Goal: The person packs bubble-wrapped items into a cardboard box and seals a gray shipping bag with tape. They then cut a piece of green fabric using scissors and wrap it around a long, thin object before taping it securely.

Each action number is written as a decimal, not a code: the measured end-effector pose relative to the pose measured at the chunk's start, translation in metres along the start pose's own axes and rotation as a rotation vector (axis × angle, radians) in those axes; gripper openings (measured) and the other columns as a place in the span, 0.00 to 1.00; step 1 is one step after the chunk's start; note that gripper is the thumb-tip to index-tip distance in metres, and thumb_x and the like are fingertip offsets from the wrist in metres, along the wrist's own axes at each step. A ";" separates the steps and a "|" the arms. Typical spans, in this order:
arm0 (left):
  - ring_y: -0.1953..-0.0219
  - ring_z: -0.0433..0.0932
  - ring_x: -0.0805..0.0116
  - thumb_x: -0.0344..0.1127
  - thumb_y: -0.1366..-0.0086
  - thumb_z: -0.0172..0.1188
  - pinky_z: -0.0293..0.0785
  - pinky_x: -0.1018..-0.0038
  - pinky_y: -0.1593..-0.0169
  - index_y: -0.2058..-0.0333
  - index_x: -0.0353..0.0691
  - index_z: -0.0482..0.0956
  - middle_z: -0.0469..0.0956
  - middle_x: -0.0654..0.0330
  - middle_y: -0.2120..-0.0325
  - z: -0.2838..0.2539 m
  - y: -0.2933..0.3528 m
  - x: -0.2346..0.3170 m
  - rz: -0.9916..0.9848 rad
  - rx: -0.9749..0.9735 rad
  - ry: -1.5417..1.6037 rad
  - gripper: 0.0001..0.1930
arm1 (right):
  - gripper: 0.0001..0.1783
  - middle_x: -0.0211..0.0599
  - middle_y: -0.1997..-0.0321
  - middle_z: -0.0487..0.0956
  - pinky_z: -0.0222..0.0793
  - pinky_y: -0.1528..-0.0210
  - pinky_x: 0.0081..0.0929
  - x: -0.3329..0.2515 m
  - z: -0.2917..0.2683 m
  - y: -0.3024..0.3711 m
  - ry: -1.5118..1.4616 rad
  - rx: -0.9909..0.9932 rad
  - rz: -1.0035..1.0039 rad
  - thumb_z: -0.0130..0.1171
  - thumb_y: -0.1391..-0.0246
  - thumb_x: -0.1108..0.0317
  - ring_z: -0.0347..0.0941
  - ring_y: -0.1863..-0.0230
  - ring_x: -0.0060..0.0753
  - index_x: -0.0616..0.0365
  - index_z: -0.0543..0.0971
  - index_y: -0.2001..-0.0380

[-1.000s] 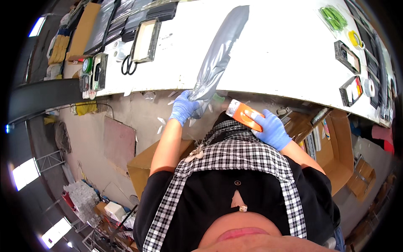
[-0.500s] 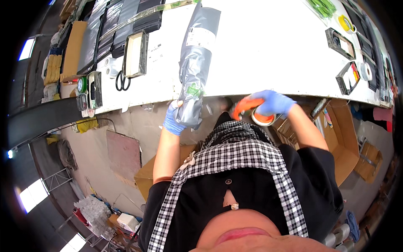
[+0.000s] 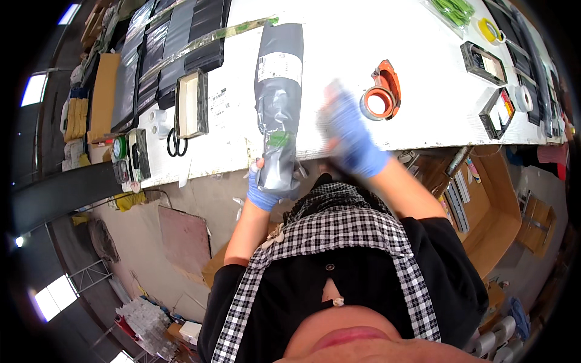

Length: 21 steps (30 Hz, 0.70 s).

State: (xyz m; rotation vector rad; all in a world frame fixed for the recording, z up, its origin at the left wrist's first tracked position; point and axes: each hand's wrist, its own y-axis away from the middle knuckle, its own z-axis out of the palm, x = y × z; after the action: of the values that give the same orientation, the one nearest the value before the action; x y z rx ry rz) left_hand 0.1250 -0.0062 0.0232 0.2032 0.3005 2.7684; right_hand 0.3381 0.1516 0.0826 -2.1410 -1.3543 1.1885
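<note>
Under a workshop's pale light, a white worktable (image 3: 339, 36) curves across the view above a bare concrete floor (image 3: 136, 230). At its near edge, the left hand (image 3: 266, 192), in a blue glove with bare fingertips, grasps the lower end of a gray plastic package (image 3: 277, 109), thumb on the left side and fingers wrapping beneath toward the right. That forearm rises nearly straight from below, the wrist just short of the tabletop. The package lies lengthwise on the table, its held end jutting past the edge; a white label (image 3: 281, 68) marks its upper half and a green patch (image 3: 278, 139) its lower.

From the right, the other forearm angles inward, carrying the gloved right hand (image 3: 357, 136) over the edge. Its fingers, blurred, stretch forward in a loose, released pose, apart from the package. Just beyond them rests an orange tape dispenser (image 3: 390, 91).

To the left, black-handled scissors (image 3: 176, 144) lie beside a shallow open box (image 3: 193, 104), near flat dark bags (image 3: 175, 42). At far right sit a yellow tape roll (image 3: 488, 29) and a green bundle (image 3: 452, 14); below, a cardboard carton (image 3: 493, 212) stands open.
</note>
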 end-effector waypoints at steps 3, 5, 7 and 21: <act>0.56 0.74 0.51 0.57 0.45 0.59 0.75 0.55 0.57 0.40 0.32 0.60 0.71 0.43 0.54 0.004 -0.005 -0.003 -0.008 -0.038 0.018 0.42 | 0.48 0.56 0.30 0.52 0.49 0.30 0.43 -0.035 0.039 0.040 -0.303 -0.270 0.032 0.65 0.53 0.56 0.48 0.29 0.57 0.65 0.54 0.34; 0.58 0.74 0.54 0.56 0.45 0.57 0.75 0.61 0.57 0.42 0.31 0.62 0.72 0.45 0.53 0.038 0.008 -0.007 0.040 0.136 -0.215 0.39 | 0.42 0.55 0.35 0.61 0.60 0.37 0.39 -0.035 0.020 0.075 -0.129 -0.453 0.088 0.60 0.48 0.58 0.62 0.39 0.49 0.61 0.55 0.34; 0.58 0.76 0.55 0.53 0.45 0.58 0.75 0.62 0.55 0.43 0.30 0.63 0.73 0.46 0.52 0.055 0.001 -0.003 -0.065 -0.028 -0.184 0.38 | 0.33 0.44 0.51 0.71 0.69 0.52 0.35 -0.012 0.025 0.088 -0.974 -0.462 0.736 0.55 0.43 0.59 0.70 0.56 0.37 0.61 0.60 0.38; 0.59 0.74 0.68 0.68 0.40 0.53 0.73 0.72 0.52 0.38 0.37 0.61 0.74 0.57 0.56 0.093 -0.033 -0.083 -0.019 0.162 -0.939 0.44 | 0.18 0.35 0.65 0.80 0.74 0.60 0.26 -0.003 -0.151 0.054 -1.275 0.467 1.183 0.65 0.55 0.68 0.76 0.65 0.27 0.62 0.78 0.59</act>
State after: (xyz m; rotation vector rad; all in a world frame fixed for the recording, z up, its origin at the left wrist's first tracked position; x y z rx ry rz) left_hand 0.2291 0.0117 0.0966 1.4426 0.2580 2.2996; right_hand 0.4886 0.1446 0.1383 -1.6441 0.3023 3.1737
